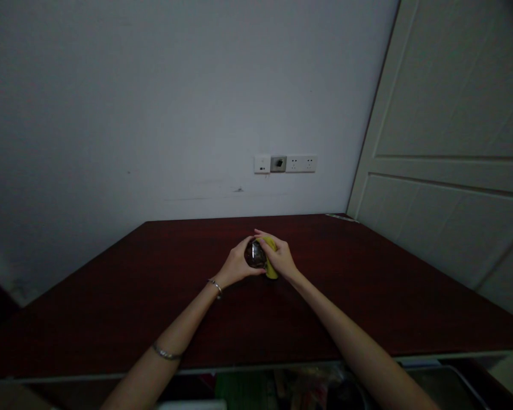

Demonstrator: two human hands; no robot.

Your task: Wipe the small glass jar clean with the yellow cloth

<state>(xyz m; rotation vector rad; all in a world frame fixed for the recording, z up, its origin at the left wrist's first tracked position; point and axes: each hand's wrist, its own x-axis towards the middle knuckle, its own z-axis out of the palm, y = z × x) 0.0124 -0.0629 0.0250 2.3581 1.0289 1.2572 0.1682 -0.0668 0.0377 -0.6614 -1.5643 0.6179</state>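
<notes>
A small round clear glass object [255,254], perhaps a jar or cup, rests on the dark red-brown table [154,285] near its middle. My left hand [236,265] curls around its left side and holds it. My right hand [282,256] presses a yellow cloth [272,272] against the glass's right side and top, fingers closed on the cloth. Both arms reach forward from the near edge, and two thin bracelets circle my left arm.
A white wall rises behind the table, with a row of sockets [285,164] above the far edge. A pale panelled door [448,154] stands at the right. Dim clutter shows below the table's near edge [282,387].
</notes>
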